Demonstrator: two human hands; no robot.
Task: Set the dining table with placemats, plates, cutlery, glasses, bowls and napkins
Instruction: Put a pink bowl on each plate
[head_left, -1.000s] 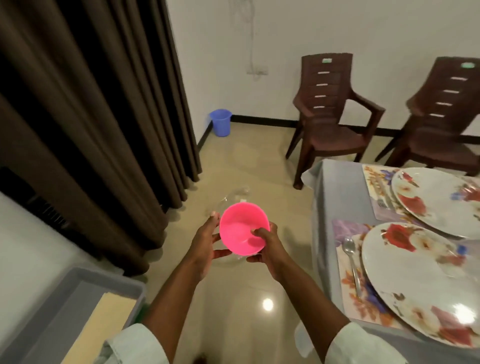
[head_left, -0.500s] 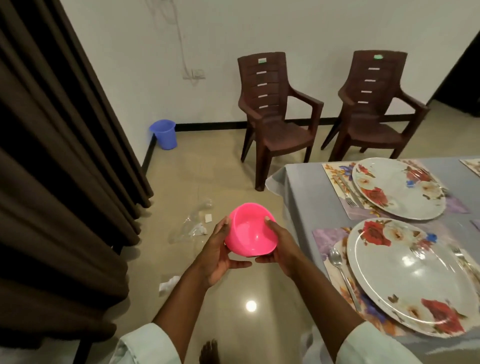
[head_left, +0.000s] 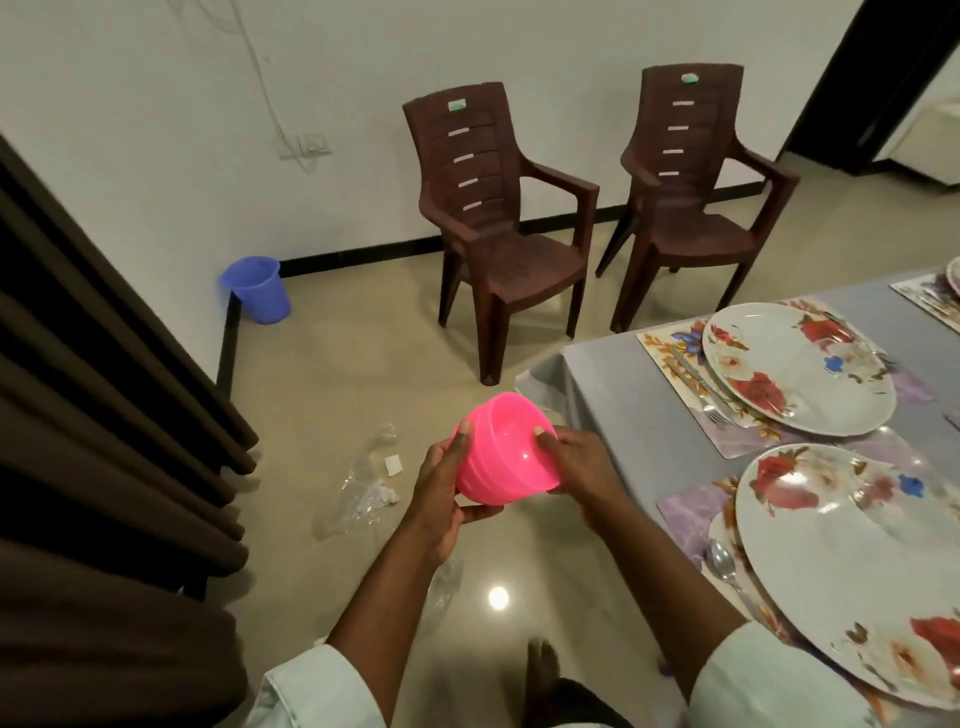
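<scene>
Pink bowl (head_left: 506, 452): plastic, ribbed wall, held in the air over the floor just short of the table's near corner, mouth tipped toward the wearer.

Hands: left hand (head_left: 441, 491) cups the bowl's left side, thumb over the rim and fingers curled beneath the base. Right hand (head_left: 579, 467) grips the right side, thumb on the rim, fingers round the outer wall. Both are closed on the bowl.

Handling, as judged: light, stiff and glossy, so somewhat slippery; unlikely to break if dropped. Rim-and-base grip suits it; one hand should suffice for setting down.

Table (head_left: 623, 410): grey cloth, corner draping just right of the bowl. Near setting: floral plate (head_left: 852, 566) on a placemat (head_left: 691, 512), spoon (head_left: 724, 564) at the plate's left edge. Far setting: second floral plate (head_left: 797, 366) on its placemat (head_left: 670, 345), cutlery (head_left: 698, 384) along its left side. A third mat is cut off at the far right edge.

Open room: bare cloth between the corner and both placemats, and a narrow strip between the two settings; plates overhang their mats, leaving little margin there. No bowls, glasses or napkins clearly visible on the table.

Surroundings: two brown plastic chairs (head_left: 498, 228) against the wall, blue bucket (head_left: 257, 288), brown curtain (head_left: 104, 415), clear plastic wrapping (head_left: 363, 486) on the floor.
</scene>
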